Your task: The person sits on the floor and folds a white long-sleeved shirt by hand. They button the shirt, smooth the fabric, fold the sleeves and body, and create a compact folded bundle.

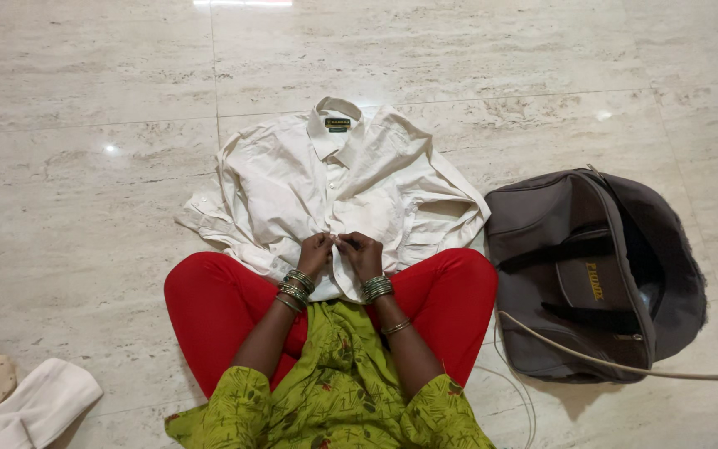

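Head view looks straight down at my crossed legs on a pale marble floor [85, 208]. I see the white shirt [334, 183] spread flat in the middle of the frame, collar toward the top, its lower edge draped over my red-trousered knees. My left hand [316, 252] and right hand [362, 254] meet at the shirt's front placket, just below the centre of the frame, almost touching each other. Both sets of fingers are curled and pressed together on the cloth, each pinching a small bit of the front edge; what sits between the fingertips is too small for me to tell. Green bangles [296, 287] ring both wrists.

At the right of the frame a dark grey bag [542, 216] lies open on the floor, just beside my knee and near the shirt's sleeve. A pale cord [592, 359] runs across its lower part toward the right edge. In the lower left corner I see a heap of white cloth [39, 403], well apart from the shirt.
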